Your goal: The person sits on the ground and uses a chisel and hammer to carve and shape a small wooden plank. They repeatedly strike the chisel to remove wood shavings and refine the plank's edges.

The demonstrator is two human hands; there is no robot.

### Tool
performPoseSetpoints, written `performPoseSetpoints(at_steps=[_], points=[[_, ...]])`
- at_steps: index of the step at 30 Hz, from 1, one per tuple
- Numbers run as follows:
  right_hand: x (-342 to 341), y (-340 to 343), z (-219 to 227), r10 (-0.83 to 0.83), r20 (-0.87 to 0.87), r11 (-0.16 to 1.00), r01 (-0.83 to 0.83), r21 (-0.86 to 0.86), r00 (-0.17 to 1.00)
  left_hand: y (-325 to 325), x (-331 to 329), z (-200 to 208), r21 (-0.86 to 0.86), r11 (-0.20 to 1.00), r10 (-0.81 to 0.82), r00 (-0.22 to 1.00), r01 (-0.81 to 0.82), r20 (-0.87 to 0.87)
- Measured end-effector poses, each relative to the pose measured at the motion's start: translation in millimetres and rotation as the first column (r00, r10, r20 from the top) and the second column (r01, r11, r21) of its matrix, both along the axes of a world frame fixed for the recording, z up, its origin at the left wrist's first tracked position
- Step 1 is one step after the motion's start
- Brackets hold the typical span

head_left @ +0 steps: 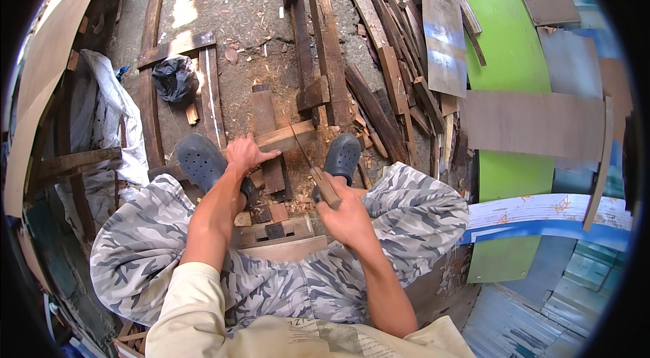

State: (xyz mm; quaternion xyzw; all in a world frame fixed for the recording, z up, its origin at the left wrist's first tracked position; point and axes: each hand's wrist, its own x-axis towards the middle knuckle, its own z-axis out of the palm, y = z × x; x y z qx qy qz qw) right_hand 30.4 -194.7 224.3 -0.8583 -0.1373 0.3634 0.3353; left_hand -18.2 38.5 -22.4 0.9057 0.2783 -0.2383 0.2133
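One saw is held firmly by its handle in the right hand. Wooden plank, ahead and left of that grip, is crossed by the blade near its right end and clasped from above by the left hand.

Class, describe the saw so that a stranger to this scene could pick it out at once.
Start at the grey camouflage trousers and look up to the two dark clogs. Near the right clog, the right hand grips the saw by its wooden handle. Its slim, tapering blade, crossing a plank, sets it apart from the plain boards around.
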Motion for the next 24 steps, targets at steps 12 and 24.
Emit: performPoseSetpoints(at_steps=[12,24], points=[[-10.1,-29.5,34.5,0.017,-0.026,0.998,-0.015,0.064,1.000,-0.5,-5.5,-6.0,0.052,0.999,-0.020,0.996,0.016,0.089],[-20.7,-29.7,29.7,-0.070,-0.125,0.998,0.070,-0.007,0.990,-13.6,-9.2,1.5,0.064,0.996,-0.070,0.997,0.067,0.041]])
